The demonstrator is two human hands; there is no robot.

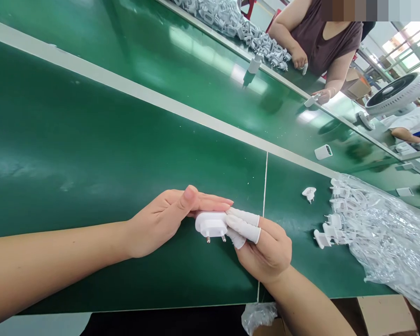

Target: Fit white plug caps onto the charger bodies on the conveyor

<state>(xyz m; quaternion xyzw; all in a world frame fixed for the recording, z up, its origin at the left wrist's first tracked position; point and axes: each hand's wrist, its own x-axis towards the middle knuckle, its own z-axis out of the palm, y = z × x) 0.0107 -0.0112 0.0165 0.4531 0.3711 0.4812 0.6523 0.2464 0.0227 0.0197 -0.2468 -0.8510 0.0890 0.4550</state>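
A white two-pin plug adapter (212, 225) is held over the green table, its metal pins pointing down toward me. My right hand (262, 242), with white finger cots on its fingertips, pinches the adapter at its right end. Flat and outstretched, my left hand (175, 212) lies along the adapter's far side, fingers together and thumb raised. Whether its palm presses on the adapter cannot be made out. To the right of my hands, one loose white plug piece (309, 193) rests on the table.
At right, a clear plastic bag (388, 238) spills several white plug pieces. A white charger housing (323, 152) sits beyond the pale strip (182, 109). Across the table a person (322, 42) handles a white part near a heap of plugs (231, 23). A fan (399, 95) stands far right.
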